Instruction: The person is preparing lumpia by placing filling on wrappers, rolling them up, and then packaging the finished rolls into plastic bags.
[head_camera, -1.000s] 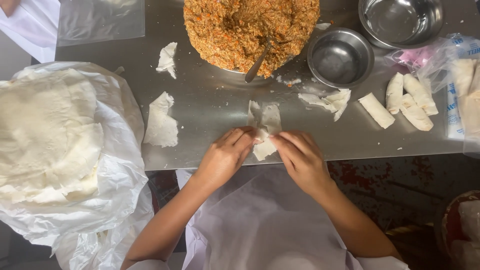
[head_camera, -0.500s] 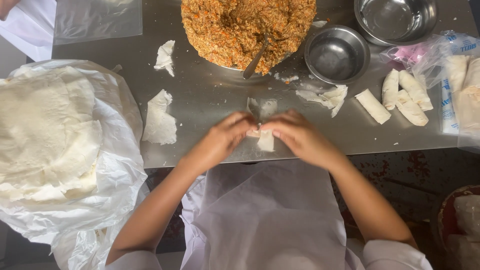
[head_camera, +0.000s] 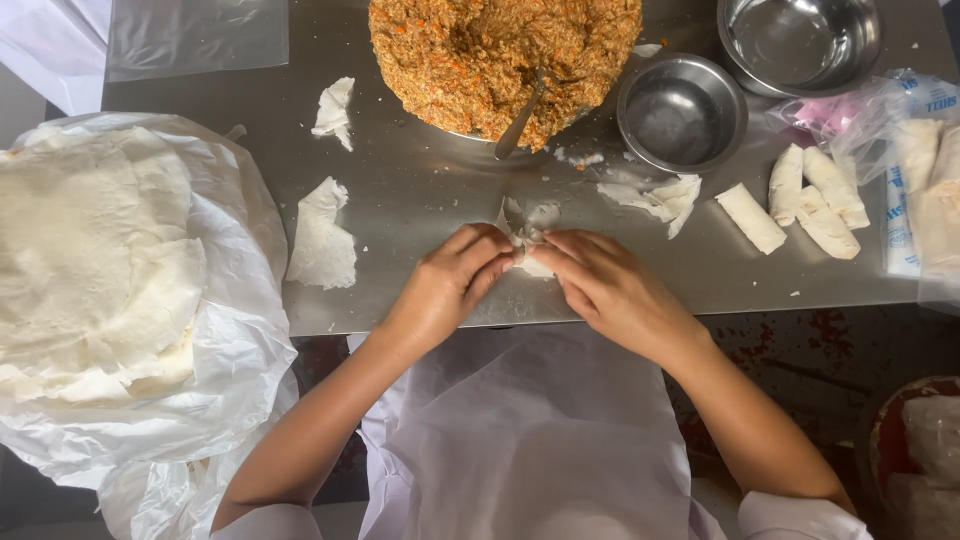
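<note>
Looking down through the head camera: both hands met at the near edge of the steel table (head_camera: 420, 200), the left hand (head_camera: 445, 285) and right hand (head_camera: 610, 290) each pinching the small wrapper roll (head_camera: 528, 240) between thumb and fingertips, loose flap standing up behind. The roll lay on the table just below the filling mound (head_camera: 505, 60) with its spoon (head_camera: 520, 118). Finished rolls (head_camera: 800, 200) sat to the right, the wrapper stack (head_camera: 95, 260) to the left. Judged best practice: keep even pressure from both sides, tuck ends tight, roll away without tearing the thin sheet.
</note>
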